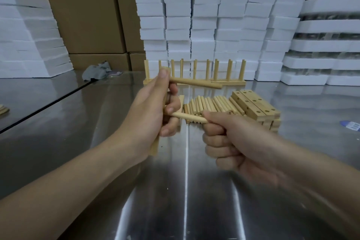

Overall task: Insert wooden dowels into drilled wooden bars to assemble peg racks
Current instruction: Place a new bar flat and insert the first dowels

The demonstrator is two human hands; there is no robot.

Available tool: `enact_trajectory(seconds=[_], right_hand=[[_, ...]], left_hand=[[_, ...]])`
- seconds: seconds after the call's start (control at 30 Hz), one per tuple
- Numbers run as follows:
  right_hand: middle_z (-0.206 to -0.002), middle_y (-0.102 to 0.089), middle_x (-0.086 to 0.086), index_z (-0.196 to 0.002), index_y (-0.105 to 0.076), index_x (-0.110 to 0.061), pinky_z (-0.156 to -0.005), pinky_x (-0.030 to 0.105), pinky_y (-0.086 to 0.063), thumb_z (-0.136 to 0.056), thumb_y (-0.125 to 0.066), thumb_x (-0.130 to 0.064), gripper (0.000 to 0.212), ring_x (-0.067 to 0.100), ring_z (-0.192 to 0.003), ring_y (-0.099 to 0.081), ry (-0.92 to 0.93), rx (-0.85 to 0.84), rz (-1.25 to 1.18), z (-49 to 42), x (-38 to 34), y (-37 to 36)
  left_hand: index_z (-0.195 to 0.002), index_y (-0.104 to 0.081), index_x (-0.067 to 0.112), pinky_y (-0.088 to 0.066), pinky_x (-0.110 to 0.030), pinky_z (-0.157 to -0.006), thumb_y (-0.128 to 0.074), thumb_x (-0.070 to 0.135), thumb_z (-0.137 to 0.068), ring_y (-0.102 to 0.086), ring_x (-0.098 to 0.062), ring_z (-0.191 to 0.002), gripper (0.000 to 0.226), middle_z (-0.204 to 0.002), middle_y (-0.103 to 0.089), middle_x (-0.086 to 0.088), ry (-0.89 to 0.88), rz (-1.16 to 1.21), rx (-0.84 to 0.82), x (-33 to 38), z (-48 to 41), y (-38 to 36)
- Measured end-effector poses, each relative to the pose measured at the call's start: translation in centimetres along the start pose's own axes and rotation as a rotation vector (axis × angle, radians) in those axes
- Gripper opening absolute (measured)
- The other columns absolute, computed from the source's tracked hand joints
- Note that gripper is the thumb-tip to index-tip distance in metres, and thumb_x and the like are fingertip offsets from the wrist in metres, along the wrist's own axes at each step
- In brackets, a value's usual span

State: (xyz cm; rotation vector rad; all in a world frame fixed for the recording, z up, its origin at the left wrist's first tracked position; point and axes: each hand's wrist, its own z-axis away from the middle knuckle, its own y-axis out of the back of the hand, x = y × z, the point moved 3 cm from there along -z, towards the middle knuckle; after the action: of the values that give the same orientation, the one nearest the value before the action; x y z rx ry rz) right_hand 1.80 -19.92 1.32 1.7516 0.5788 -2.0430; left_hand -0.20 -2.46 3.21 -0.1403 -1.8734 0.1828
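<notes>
The left hand grips a drilled bar held near upright above the counter, with one dowel seated near its top and pointing right. The right hand, fingers curled round a second dowel, lies just right of the bar. This dowel's long axis is roughly level and its free tip meets the bar's face (the hole is hidden by the left fingers). Loose dowels and stacked bars lie beyond.

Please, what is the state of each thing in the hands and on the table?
Left hand: grips the held bar.
Held bar: tilted, first dowel seated near its top.
Right hand: pinches second dowel, tip at the bar.
Loose dowels: lying piled.
Drilled bars: stacked, holes empty.
Finished racks: standing, pegs upright.
</notes>
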Motion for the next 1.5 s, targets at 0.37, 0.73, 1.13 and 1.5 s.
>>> enact_trajectory(seconds=[0.37, 0.73, 1.13, 1.5], right_hand=[[-0.11, -0.066, -0.012, -0.113, -0.07, -0.028, -0.081, 0.035, -0.041, -0.102, -0.058, -0.033, 0.016, 0.017, -0.107, -0.057, 0.592, 0.57, 1.29, -1.5, -3.2, 9.3], [-0.124, -0.066, -0.009, -0.102, -0.078, -0.031, -0.099, 0.044, -0.044, -0.088, -0.082, -0.039, 0.017, 0.022, -0.12, -0.053, 0.475, 0.565, 1.51, -2.9, -2.1, 9.3], [-0.084, -0.079, 0.003, -0.105, -0.077, -0.016, -0.063, 0.017, -0.057, -0.104, -0.063, -0.009, 0.016, 0.01, -0.079, -0.072, 0.53, 0.334, 0.36, -0.6, -4.1, 6.5], [-0.087, -0.078, 0.014, -0.107, -0.074, -0.005, -0.065, 0.026, -0.058, -0.1, -0.062, 0.004, 0.017, 0.019, -0.08, -0.072, 0.65, 0.05, 0.29, 0.3, -2.1, 0.8]], left_hand=[[-0.087, -0.054, 0.021, -0.03, -0.02, -0.034, -0.048, 0.06, -0.106, -0.03, -0.005, -0.034, 0.044, -0.058, -0.036, 0.009, 0.239, 0.379, 0.192, -1.1, -1.1, 2.4], [-0.085, -0.053, 0.021, -0.028, -0.02, -0.035, -0.048, 0.06, -0.106, -0.03, -0.006, -0.034, 0.044, -0.057, -0.036, 0.009, 0.275, 0.434, 0.218, -0.9, -1.2, 2.6], [-0.085, -0.056, 0.02, -0.035, -0.023, -0.05, -0.043, 0.058, -0.109, -0.032, -0.007, -0.04, 0.048, -0.062, -0.037, 0.008, 0.314, 0.661, 0.259, -0.6, -0.9, 2.8], [-0.083, -0.057, 0.021, -0.032, -0.023, -0.053, -0.042, 0.059, -0.109, -0.033, -0.007, -0.038, 0.049, -0.059, -0.037, 0.008, 0.339, 0.663, 0.239, -1.0, -0.8, 2.7]])
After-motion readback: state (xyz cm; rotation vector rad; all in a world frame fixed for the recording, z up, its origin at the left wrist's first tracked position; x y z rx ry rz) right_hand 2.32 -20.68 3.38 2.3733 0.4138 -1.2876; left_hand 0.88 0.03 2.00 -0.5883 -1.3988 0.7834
